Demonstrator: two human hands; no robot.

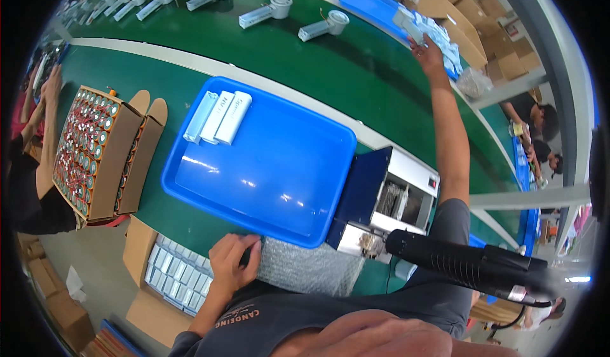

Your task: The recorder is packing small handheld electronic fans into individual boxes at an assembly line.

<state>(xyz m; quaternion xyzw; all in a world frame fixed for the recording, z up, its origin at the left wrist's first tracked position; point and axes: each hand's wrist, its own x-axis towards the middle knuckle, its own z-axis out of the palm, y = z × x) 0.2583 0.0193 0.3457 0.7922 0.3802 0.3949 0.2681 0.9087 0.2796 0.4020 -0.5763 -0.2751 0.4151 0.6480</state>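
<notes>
My right hand [429, 57] is stretched far across the green conveyor, its fingers closed around a pale blue-white casing [406, 21]. This casing is at a heap of light-blue plastic pieces [445, 44] in the far blue tray [365, 1]. My left hand [234, 260] rests by the near edge of a large blue tray [267, 160], fingers curled in and apparently holding nothing. Three white-and-blue oblong pieces [218, 117] lie side by side in that tray's far left corner.
An electric screwdriver [467, 265] lies before a screw feeder [400, 192]. Bubble wrap [311, 267] lies under the tray's near edge. Left are a carton of wired cylindrical parts [86, 150] and a carton of pale casings [178, 274]. Handheld-fan-like units [265, 11] line the conveyor. A co-worker's arm [47, 128] is left.
</notes>
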